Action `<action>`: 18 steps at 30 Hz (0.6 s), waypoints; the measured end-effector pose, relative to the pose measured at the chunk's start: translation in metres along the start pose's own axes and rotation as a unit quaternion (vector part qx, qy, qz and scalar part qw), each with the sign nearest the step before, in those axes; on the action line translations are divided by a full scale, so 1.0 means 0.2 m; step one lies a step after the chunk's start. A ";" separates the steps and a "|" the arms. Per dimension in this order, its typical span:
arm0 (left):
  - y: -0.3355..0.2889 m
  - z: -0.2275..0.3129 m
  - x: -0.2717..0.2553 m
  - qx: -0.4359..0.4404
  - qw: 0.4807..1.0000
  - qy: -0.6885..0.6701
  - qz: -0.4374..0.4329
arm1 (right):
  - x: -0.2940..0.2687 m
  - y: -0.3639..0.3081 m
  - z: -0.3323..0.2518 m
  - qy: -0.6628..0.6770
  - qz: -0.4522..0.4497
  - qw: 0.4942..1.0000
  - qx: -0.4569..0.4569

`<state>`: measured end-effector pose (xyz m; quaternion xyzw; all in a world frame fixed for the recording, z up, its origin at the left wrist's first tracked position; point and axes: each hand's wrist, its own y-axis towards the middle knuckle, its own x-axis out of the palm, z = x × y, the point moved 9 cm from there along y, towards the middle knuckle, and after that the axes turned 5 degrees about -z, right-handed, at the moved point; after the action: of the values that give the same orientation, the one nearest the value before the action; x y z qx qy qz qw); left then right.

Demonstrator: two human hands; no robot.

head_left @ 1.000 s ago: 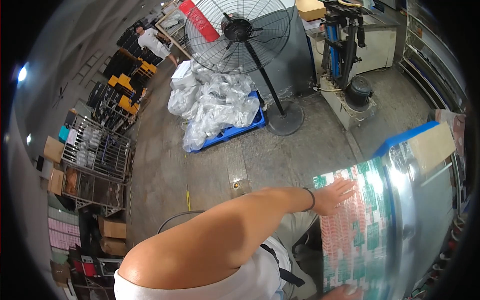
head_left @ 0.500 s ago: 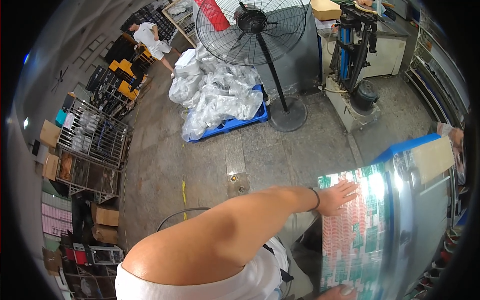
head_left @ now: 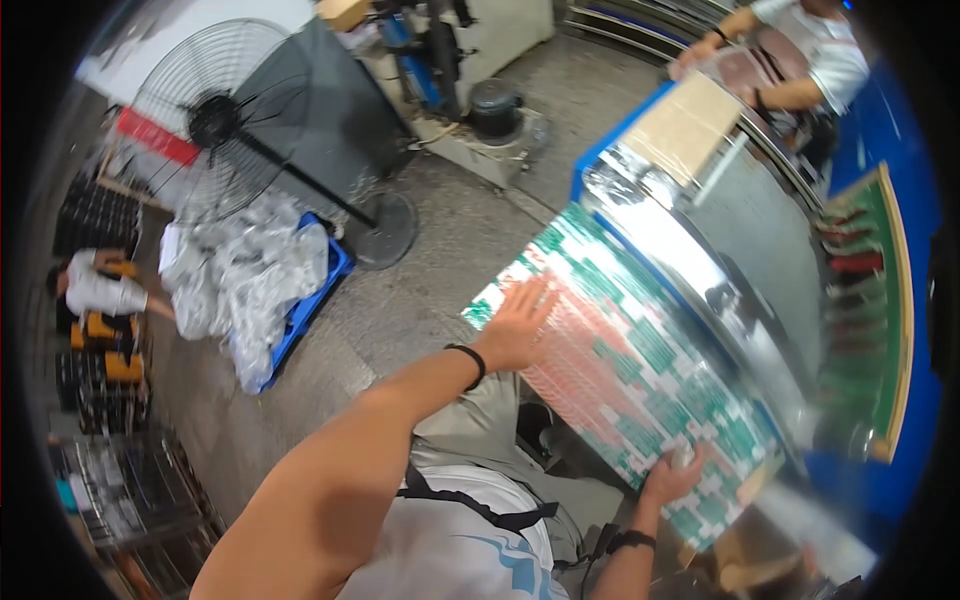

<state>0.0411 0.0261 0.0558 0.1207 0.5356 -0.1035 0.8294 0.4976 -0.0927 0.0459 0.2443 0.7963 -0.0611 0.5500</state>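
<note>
A long flat ledge (head_left: 600, 365), covered in overlapping green, white and red printed strips under a shiny film, runs along the front of the workbench. My left hand (head_left: 518, 327) lies flat near its far end, fingers spread, with a dark band round the wrist. Toward the near end, my right hand (head_left: 672, 477) rests on the ledge with its fingers curled. A small whitish thing (head_left: 683, 457) shows at those fingers; its kind is too small to make out.
Beyond the ledge is a grey worktop (head_left: 770, 235) with a cardboard piece (head_left: 685, 125). Red-handled tools hang blurred on a green board (head_left: 890, 310). Another person (head_left: 815, 60) works at the far right. A standing fan (head_left: 215, 120) and a blue pallet (head_left: 305, 310) of plastic-wrapped goods stand left.
My view has swung to the right, bringing the worktop, tool board and another person into sight. My left hand stays flat on the ledge; my right hand now shows more fully.
</note>
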 end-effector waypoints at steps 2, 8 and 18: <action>0.01 -0.03 0.02 -0.031 0.999 0.024 -0.034 | -0.01 0.01 -0.02 0.016 -0.017 0.999 0.035; 0.07 0.01 0.01 -0.021 0.999 0.017 -0.046 | -0.04 0.04 -0.03 0.046 -0.029 0.998 0.045; 0.01 -0.02 -0.02 -0.025 0.998 0.003 -0.058 | -0.02 0.00 -0.06 0.030 -0.010 0.999 0.018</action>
<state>0.0376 0.0299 0.0578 0.0689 0.5466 -0.1378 0.8231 0.4887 -0.0901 0.0541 0.2478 0.8138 -0.0730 0.5206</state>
